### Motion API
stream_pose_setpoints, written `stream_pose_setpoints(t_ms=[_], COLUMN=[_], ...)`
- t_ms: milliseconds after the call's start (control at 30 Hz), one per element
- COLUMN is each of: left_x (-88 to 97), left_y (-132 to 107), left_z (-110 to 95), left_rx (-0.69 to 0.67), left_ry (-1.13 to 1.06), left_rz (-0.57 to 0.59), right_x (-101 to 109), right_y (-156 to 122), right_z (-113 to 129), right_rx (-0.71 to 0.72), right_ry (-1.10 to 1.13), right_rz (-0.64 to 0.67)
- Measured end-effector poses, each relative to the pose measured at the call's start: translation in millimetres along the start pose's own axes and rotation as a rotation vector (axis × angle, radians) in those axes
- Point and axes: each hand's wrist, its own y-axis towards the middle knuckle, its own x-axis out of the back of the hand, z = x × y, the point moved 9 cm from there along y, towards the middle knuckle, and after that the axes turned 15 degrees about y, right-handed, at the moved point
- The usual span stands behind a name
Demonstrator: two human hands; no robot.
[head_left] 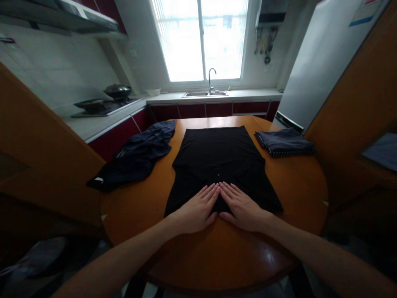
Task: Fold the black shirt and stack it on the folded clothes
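A black shirt (pixel 217 157) lies spread flat in the middle of a round wooden table (pixel 297 194), its collar end toward me. My left hand (pixel 198 209) and my right hand (pixel 242 209) rest flat on the near edge of the shirt, side by side, fingers stretched out and fingertips almost touching at the collar. Neither hand grips anything.
A crumpled dark blue garment (pixel 139 155) hangs over the table's left edge. A folded dark blue garment (pixel 283 142) lies at the far right. Beyond stand a counter with a sink (pixel 204 94), a stove with pans (pixel 105 103), and a white fridge (pixel 319 62) at right.
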Motion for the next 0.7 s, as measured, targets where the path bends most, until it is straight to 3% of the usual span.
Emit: stream_pose_setpoints(t_ms=[700], left_x=[8.3], left_y=[2.3], left_z=[0.5], left_rx=[0.016], left_ry=[-0.060], left_rz=[0.017], right_x=[1.4], right_y=[0.5], right_z=[-1.5], right_rx=[-0.003], right_ry=[0.033], right_rz=[-0.011])
